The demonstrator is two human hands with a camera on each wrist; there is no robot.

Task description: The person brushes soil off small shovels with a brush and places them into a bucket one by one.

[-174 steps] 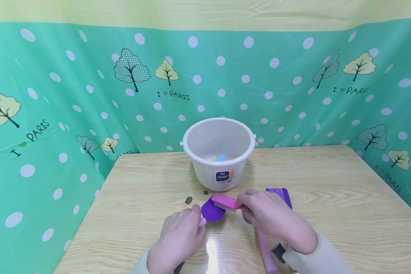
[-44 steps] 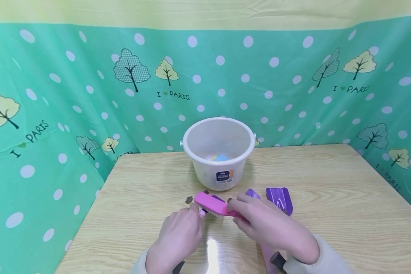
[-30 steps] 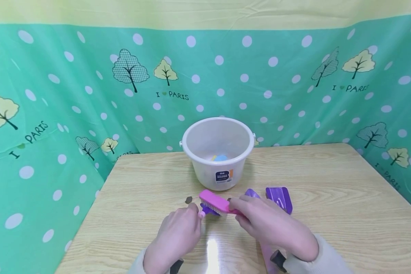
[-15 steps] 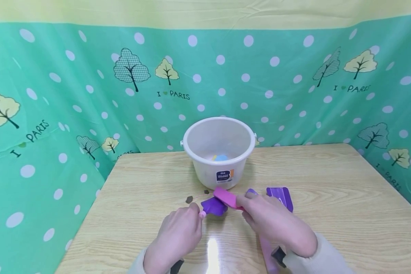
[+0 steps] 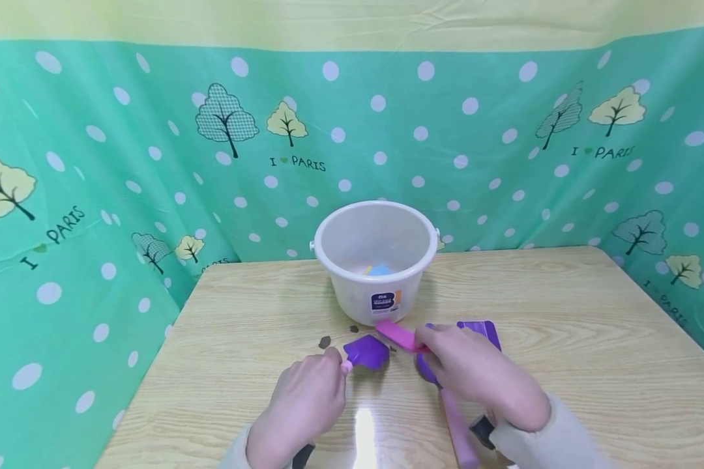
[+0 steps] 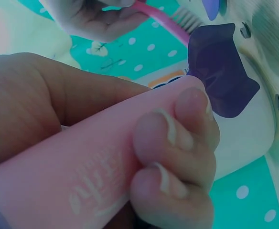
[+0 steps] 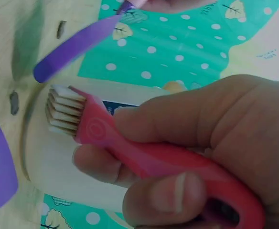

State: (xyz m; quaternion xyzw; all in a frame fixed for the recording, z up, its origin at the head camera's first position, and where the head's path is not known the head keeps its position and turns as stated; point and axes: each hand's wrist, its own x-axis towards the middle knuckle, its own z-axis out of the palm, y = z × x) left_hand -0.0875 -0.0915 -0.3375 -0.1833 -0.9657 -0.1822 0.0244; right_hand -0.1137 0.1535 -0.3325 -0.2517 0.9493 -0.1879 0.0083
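My left hand (image 5: 305, 400) grips the pink handle of a small garden shovel, its purple blade (image 5: 368, 352) pointing right above the table. In the left wrist view, fingers curl round that handle (image 6: 82, 157). A pink brush (image 5: 397, 334) is in my right hand (image 5: 478, 368), just right of the blade. Its white bristles (image 7: 63, 110) show in the right wrist view, apart from the shovel. Small brown bits lie on the table: one (image 5: 325, 342) left of the blade, another (image 5: 354, 329) behind it and one (image 5: 393, 348) at its right edge.
A white bucket (image 5: 352, 296) stands behind the hands with blue and yellow things inside. Under the right arm lies a tool with a purple head (image 5: 427, 371) and pink handle. Another purple blade (image 5: 481, 331) lies beyond it. A patterned curtain (image 5: 381, 156) hangs behind the table.
The brush, earlier over the shovel blade, has moved right and off it. The blade has tilted over to show its purple face. The left hand has barely moved.
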